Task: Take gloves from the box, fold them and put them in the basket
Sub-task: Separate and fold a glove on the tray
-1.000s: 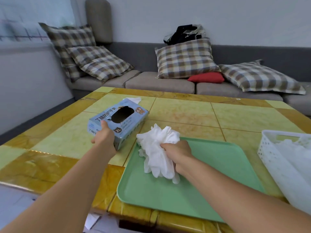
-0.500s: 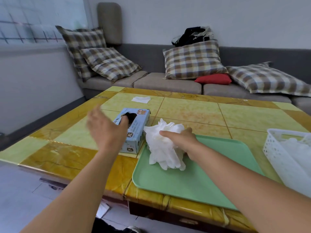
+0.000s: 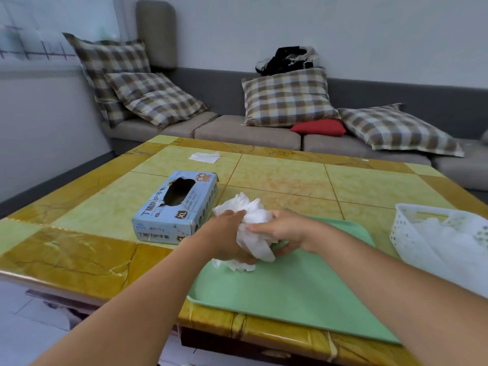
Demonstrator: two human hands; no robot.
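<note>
A crumpled bunch of white gloves (image 3: pixel 253 215) hangs just above the left end of the green tray (image 3: pixel 298 291). My left hand (image 3: pixel 224 236) grips the bunch from the left and my right hand (image 3: pixel 284 229) grips it from the right. The light blue glove box (image 3: pixel 175 210) lies on the table left of the hands, its torn oval opening facing up. The white perforated basket (image 3: pixel 406 228) stands at the right edge with white gloves inside.
A white scrap of paper (image 3: pixel 204 157) lies on the yellow tiled table (image 3: pixel 290 178) beyond the box. A grey sofa with checked cushions (image 3: pixel 287 97) and a red pillow (image 3: pixel 318 127) runs behind the table. The table's near edge is close to my arms.
My left hand let go of the glove box, swung right and took hold of the glove bunch together with my right hand. The box now lies flat on the table.
</note>
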